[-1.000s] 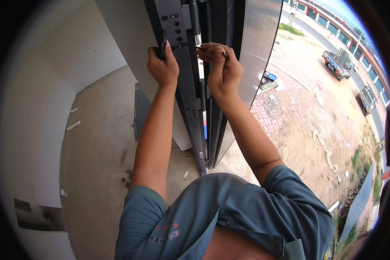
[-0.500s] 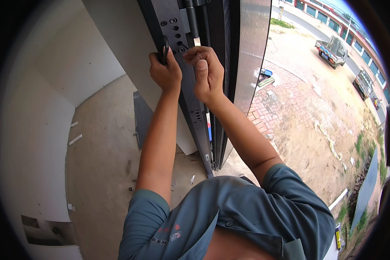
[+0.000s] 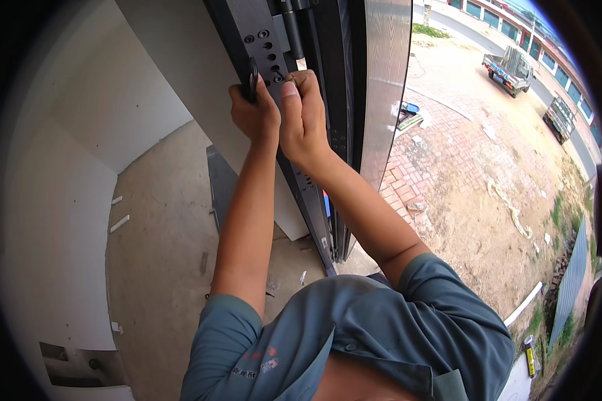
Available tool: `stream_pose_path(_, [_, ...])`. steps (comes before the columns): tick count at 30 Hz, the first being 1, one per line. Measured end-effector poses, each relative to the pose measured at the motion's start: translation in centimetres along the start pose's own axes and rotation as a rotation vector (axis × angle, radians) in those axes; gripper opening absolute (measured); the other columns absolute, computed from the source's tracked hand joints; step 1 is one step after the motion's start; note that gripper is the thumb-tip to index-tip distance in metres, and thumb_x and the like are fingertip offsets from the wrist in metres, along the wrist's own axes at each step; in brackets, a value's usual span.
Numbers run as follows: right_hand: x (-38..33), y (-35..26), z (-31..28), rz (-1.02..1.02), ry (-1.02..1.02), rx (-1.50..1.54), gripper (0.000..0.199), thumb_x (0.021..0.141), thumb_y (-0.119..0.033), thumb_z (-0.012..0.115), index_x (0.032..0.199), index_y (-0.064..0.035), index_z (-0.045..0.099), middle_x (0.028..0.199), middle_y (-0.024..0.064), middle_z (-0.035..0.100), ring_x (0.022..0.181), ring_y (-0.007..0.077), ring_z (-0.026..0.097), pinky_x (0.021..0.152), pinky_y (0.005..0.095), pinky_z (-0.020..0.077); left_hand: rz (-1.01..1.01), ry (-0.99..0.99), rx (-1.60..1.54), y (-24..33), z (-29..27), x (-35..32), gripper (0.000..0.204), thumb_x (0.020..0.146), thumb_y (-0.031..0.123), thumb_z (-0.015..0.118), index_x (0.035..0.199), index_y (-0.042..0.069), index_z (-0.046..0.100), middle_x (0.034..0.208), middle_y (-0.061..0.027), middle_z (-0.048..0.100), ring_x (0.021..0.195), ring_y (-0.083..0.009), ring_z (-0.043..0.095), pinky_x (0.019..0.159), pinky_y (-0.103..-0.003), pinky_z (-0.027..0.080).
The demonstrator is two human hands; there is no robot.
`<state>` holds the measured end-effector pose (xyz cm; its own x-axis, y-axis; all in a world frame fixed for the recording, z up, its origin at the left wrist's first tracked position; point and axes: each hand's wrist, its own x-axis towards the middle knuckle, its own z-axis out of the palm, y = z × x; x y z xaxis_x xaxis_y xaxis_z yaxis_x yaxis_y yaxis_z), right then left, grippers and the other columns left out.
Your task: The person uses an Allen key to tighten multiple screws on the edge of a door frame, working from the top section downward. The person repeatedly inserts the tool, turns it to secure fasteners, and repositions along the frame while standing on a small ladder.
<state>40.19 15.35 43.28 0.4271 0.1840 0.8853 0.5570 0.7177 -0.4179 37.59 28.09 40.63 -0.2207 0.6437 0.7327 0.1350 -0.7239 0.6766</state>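
Note:
A dark metal door frame stands in front of me, with a column of holes and screws in its upper plate. My left hand is closed around a black, curved, loop-like piece against the frame's left edge. Just right of it, my right hand is closed in a pinch, thumb up, beside the lowest screw. A thin dark rod shows between its fingertips and the plate; its far end is hard to make out. Above the right hand sits a cylindrical hinge.
The grey door leaf runs along the left, with a bare room floor and white wall beyond. Outside on the right lie brick paving, sand, a corrugated sheet and a yellow-labelled tube. Two small trucks stand farther off.
My right hand has moved left, closer to the left hand, and its loosely spread fingers have closed into a pinch. The left hand keeps its hold on the black piece.

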Motion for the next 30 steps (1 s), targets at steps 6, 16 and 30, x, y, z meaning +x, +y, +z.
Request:
stream_pose_path(6, [-1.5, 2.0, 2.4, 0.041, 0.18, 0.189, 0.024, 0.112, -0.021, 0.037, 0.112, -0.0011, 0.05, 0.116, 0.012, 0.056, 0.105, 0.0211, 0.054, 0.098, 0.0349, 0.0435, 0.022, -0.022, -0.06, 0.2, 0.2, 0.1, 0.044, 0.097, 0.046, 0.064, 0.093, 0.002, 0.057, 0.079, -0.017, 0.071, 0.078, -0.0397, 0.073, 0.068, -0.046, 0.056])
stream_pose_path(16, [-0.5, 0.8, 5.8, 0.003, 0.324, 0.405, 0.025, 0.108, -0.028, 0.045, 0.102, -0.0036, 0.047, 0.125, 0.0148, 0.054, 0.113, 0.0217, 0.053, 0.108, 0.0385, 0.039, 0.022, -0.124, -0.161, 3.5, -2.1, -0.4, 0.042, 0.098, 0.042, 0.065, 0.097, 0.001, 0.057, 0.085, -0.0185, 0.072, 0.08, -0.0383, 0.072, 0.068, -0.044, 0.055])
stream_pose_path(30, [1.0, 2.6, 6.9, -0.175, 0.39, 0.511, 0.035, 0.102, -0.018, 0.066, 0.08, -0.0063, 0.041, 0.101, 0.0084, 0.05, 0.087, 0.0133, 0.05, 0.079, 0.0284, 0.0489, -0.029, -0.211, -0.237, 2.3, -1.8, -0.4, 0.041, 0.099, 0.041, 0.066, 0.095, 0.002, 0.053, 0.08, -0.0163, 0.068, 0.072, -0.0337, 0.068, 0.065, -0.042, 0.053])
